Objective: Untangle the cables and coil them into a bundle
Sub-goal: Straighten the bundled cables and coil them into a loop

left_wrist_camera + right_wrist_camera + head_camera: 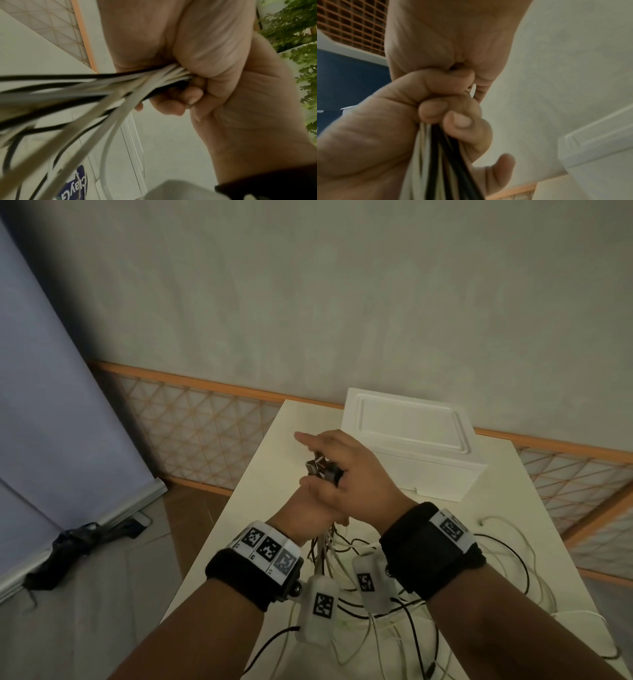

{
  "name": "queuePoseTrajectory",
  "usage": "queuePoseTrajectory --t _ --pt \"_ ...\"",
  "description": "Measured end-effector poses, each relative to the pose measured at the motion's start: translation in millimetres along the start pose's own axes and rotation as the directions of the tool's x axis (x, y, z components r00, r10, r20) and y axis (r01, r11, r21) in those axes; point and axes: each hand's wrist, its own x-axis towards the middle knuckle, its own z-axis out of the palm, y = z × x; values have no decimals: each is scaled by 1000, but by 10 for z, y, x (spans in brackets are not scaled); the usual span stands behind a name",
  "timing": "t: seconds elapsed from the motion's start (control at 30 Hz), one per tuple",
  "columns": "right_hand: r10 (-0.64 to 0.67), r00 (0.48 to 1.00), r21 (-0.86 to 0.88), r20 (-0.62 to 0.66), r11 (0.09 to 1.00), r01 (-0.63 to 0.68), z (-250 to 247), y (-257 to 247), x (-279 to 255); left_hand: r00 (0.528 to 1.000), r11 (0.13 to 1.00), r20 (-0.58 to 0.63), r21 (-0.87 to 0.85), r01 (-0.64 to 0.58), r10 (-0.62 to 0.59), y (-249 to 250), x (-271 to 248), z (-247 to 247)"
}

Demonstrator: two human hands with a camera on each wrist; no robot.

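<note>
Cables (342,583), black and white, gathered into one bunch above the pale table (260,460), their loose lengths trailing down and sprawling across the near part of the tabletop. The left hand (305,508) is fisted round the bunch, and in the left wrist view its curled fingers (173,102) clamp the strands where they fan out toward the camera. The right hand (352,470) lies over the top of the left, covering the cluster of metal plug ends (320,467) that sticks up out of the fist; its forefinger reaches straight out to the left, and whether the other fingers pinch the plugs or only rest on them cannot be told. Both wrists carry black bands with printed square markers. A white foam box (411,446) sits on the far part of the table, beside the wall (342,302)
</note>
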Motion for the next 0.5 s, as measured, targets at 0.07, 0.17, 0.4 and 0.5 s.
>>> queuePoseTrajectory --t 0.07,0.17,0.4,0.5 --pt "-36 999 -21 37 999 37 5 0 23 998 997 12 -48 55 -54 -17 -57 -60" --pt "-19 998 54 52 998 16 3 -15 22 998 993 31 -103 49 -46 16 -58 -69" --pt "-140 990 -10 20 990 141 49 -1 22 999 994 -25 -105 34 -37 177 -122 -32" --pt "-156 987 -69 47 985 159 70 -2 45 998 990 -22 -128 63 -66 81 -123 -76"
